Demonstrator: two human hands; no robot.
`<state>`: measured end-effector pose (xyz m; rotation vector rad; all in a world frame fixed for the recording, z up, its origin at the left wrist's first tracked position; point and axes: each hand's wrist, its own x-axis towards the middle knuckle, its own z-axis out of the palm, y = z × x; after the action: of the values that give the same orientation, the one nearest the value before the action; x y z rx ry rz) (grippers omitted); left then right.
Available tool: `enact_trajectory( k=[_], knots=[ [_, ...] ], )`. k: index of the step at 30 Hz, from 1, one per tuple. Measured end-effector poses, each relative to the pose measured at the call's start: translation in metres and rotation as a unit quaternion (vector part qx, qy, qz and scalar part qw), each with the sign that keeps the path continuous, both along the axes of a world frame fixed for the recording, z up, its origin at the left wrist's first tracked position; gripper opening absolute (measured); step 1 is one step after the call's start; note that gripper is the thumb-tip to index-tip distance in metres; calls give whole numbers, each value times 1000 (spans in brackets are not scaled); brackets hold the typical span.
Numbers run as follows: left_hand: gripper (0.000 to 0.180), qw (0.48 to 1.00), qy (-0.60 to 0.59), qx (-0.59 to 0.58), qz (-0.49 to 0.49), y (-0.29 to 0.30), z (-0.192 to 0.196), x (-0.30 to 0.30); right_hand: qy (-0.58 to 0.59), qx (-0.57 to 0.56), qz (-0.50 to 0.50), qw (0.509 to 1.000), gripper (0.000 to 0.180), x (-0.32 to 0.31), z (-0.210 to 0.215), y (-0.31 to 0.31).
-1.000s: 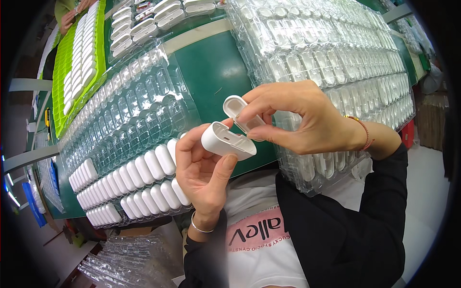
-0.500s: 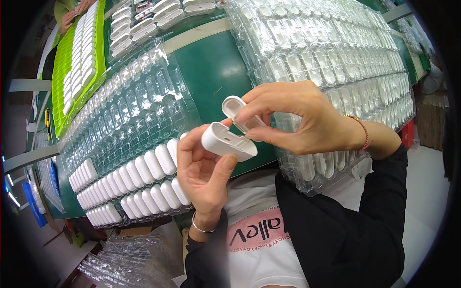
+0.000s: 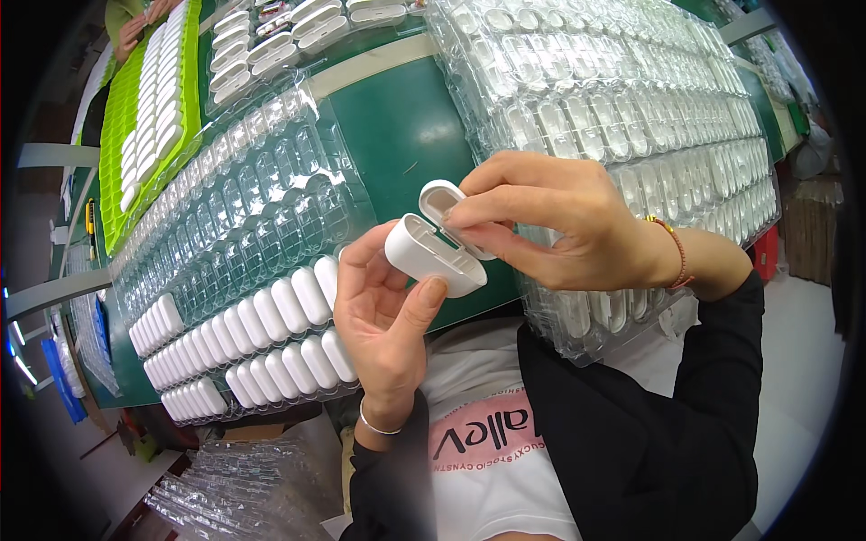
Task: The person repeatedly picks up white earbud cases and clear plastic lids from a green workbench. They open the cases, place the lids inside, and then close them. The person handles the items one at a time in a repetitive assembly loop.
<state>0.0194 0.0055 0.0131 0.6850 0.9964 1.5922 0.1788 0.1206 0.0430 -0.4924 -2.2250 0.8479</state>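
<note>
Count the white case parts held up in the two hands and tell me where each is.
2: the deeper body in the left hand, and the shallower lid in the right hand, right beside the body. Anything small within either grip may be hidden.

The left hand (image 3: 382, 316) was cupped, thumb angled inward. The right hand (image 3: 577, 216) pinched with thumb and forefinger.

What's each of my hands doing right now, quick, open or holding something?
Left hand: closed, holding the white case body with thumb and fingers.
Right hand: closed, holding the white lid with its fingertips.
</note>
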Motion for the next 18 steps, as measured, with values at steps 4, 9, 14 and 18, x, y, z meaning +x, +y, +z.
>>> enact_trajectory(
  k=[4, 9, 14, 18],
  knots=[
    [55, 1000, 12, -1, 7, 1, 1, 2, 6, 19, -9, 1000, 14, -1, -1, -2],
    [51, 999, 19, 14, 27, 3, -1, 7, -18, 48, -13, 999, 17, 2, -3, -3],
    [48, 995, 76, 45, 35, 1, -8, 6, -31, 95, 4, 995, 26, 3, -3, -3],
    [48, 997, 13, 70, 21, -5, -10, 6, -4, 65, 20, 998, 27, 4, -4, -4]
  ],
)
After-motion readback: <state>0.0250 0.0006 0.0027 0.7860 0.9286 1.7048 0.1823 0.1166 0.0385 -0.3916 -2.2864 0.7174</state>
